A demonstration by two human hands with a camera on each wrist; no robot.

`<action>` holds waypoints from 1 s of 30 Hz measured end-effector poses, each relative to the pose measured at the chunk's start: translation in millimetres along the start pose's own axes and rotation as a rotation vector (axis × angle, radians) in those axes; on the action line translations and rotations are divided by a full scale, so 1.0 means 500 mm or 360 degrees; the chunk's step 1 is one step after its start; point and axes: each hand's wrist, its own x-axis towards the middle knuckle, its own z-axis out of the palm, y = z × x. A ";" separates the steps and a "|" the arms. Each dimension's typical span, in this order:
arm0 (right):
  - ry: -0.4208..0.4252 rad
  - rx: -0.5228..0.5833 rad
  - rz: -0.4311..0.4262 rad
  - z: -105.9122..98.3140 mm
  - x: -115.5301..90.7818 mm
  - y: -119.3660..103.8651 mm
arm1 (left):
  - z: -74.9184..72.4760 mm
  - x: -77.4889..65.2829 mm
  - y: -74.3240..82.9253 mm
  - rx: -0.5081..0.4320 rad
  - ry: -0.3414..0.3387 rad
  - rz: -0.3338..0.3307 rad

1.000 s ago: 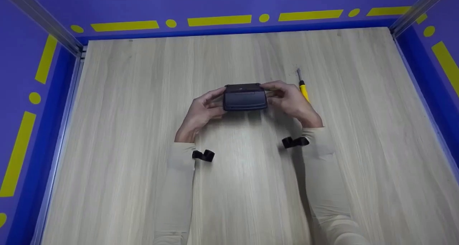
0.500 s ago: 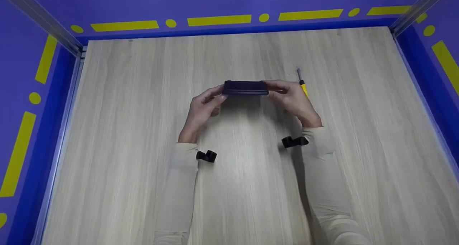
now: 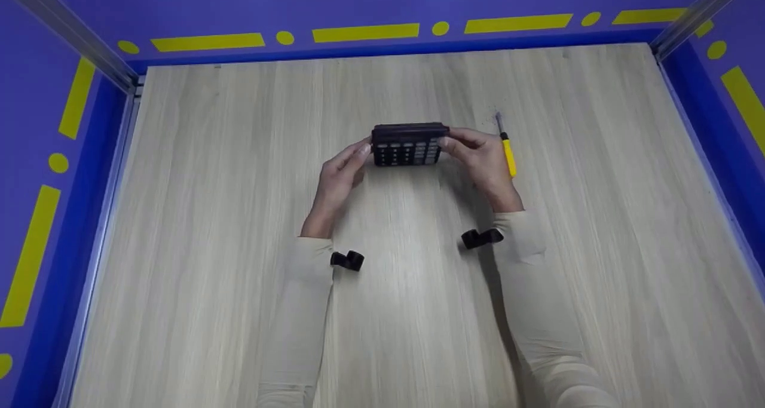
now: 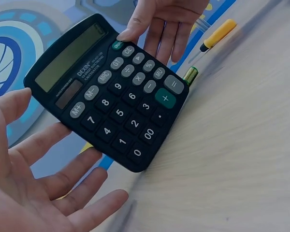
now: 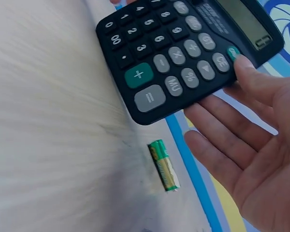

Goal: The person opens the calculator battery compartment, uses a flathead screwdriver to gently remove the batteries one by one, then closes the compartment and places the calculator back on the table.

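Observation:
A black desk calculator (image 3: pixel 407 134) is held off the table, its keypad (image 4: pixel 128 106) facing the person. My left hand (image 3: pixel 337 181) holds it by its left edge with thumb and fingers. At the opposite edge my right hand (image 3: pixel 485 163) grips it, the thumb on the green key (image 5: pixel 233 52) beside the display (image 5: pixel 246 21). Dark characters show at one end of that display. A green and gold battery (image 5: pixel 163 165) lies on the table beyond the calculator. To the right of my right hand lies a screwdriver (image 3: pixel 508 155) with a yellow handle.
The light wood table (image 3: pixel 209 247) has blue walls (image 3: pixel 382 14) with yellow marks at its back and sides. Tiny dark specks (image 3: pixel 493 110) lie around the screwdriver's tip. A black wrist mount (image 3: pixel 348 260) sits on each sleeve.
The calculator has turned in both hands: its back showed first, then its edge, now its keys. My right thumb has come onto its face. The screwdriver has stayed put.

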 end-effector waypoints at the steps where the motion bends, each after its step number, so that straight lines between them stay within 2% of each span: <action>1: 0.0008 0.0012 0.0012 0.003 0.000 0.002 | -0.001 0.000 -0.001 -0.0007 0.0000 0.0000; 9: 0.0031 0.0106 0.0087 0.032 -0.004 0.006 | -0.004 0.002 -0.005 -0.0183 -0.0015 0.0009; 20: -0.0020 0.0048 0.0163 0.050 -0.008 -0.001 | -0.006 0.002 -0.014 -0.0179 -0.0028 0.0015; 30: -0.0058 -0.0067 0.0048 0.055 -0.007 0.003 | -0.006 0.004 -0.018 -0.0174 0.0010 -0.0020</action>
